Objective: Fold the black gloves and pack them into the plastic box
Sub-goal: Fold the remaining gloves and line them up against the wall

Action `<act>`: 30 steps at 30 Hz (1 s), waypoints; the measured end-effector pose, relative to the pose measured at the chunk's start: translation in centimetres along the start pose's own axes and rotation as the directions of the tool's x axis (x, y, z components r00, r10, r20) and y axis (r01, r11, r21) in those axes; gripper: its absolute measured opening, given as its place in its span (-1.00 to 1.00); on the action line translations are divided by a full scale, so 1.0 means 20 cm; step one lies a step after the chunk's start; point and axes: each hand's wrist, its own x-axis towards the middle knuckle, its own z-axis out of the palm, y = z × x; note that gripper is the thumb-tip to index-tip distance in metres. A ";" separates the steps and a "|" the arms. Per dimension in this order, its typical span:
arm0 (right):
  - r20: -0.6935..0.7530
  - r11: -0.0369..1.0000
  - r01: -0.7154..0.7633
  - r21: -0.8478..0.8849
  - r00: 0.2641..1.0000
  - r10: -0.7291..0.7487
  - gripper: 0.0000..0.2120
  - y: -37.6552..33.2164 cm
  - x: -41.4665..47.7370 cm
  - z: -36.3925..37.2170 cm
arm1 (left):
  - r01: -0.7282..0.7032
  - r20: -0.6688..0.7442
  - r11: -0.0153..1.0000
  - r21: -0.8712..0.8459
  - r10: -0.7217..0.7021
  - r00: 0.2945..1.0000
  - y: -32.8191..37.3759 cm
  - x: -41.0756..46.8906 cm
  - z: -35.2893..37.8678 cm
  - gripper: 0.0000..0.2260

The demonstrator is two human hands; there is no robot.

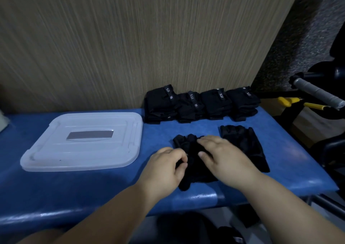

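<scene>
Head view, the only one we have:

- The black glove [194,167] lies flat on the blue padded bench [74,191], near its front edge and right of centre, cut-off finger ends pointing toward the wall
- The left hand [168,166] has its fingers curled and we read it as pinching the glove's left edge between thumb and fingertips
- The right hand [224,158] lies flat on the glove's right half, fingers extended and pressing down, gripping nothing
- A second glove [244,145] lies unfolded just to the right of it; the right wrist covers part of its near left side
- The folded gloves [201,103] sit in four black stacks side by side along the back of the bench, against the wood-grain wall panel [130,38], each with a strap bearing pale lettering we can't read
- The plastic box [82,141] sits on the left of the bench, well apart from the gloves; translucent, lid on, grey rectangle at the lid's centre
- At the far right, off the bench, we see a grey-wrapped handle [317,92] and yellow parts [291,102]; the rest is too dark to tell
</scene>
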 end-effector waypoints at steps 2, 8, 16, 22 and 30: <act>-0.080 0.998 -0.055 -0.004 0.995 0.054 -0.58 0.05 -0.01 -0.04 | -0.026 -0.033 1.000 0.007 0.026 0.999 0.00 0.00 0.00 -0.90; -0.208 0.898 -0.439 -0.039 0.882 0.422 -0.58 0.19 -0.03 -0.13 | -0.068 -0.052 0.997 0.037 0.070 0.996 -0.02 0.01 0.00 -0.84; -0.022 0.640 -0.769 0.014 0.639 0.769 -0.36 0.33 -0.05 -0.19 | -0.008 -0.090 0.999 0.042 0.012 0.996 -0.05 0.02 -0.03 -0.78; 0.037 0.695 -0.661 0.285 0.732 0.681 -0.68 0.32 -0.02 -0.16 | 0.050 -0.087 0.998 0.026 -0.048 0.995 -0.06 0.01 -0.03 -0.84; 0.159 0.327 -0.386 0.863 0.820 0.549 -0.76 0.18 0.01 -0.13 | -0.042 -0.205 0.997 0.066 0.055 0.977 -0.07 0.03 0.01 -0.88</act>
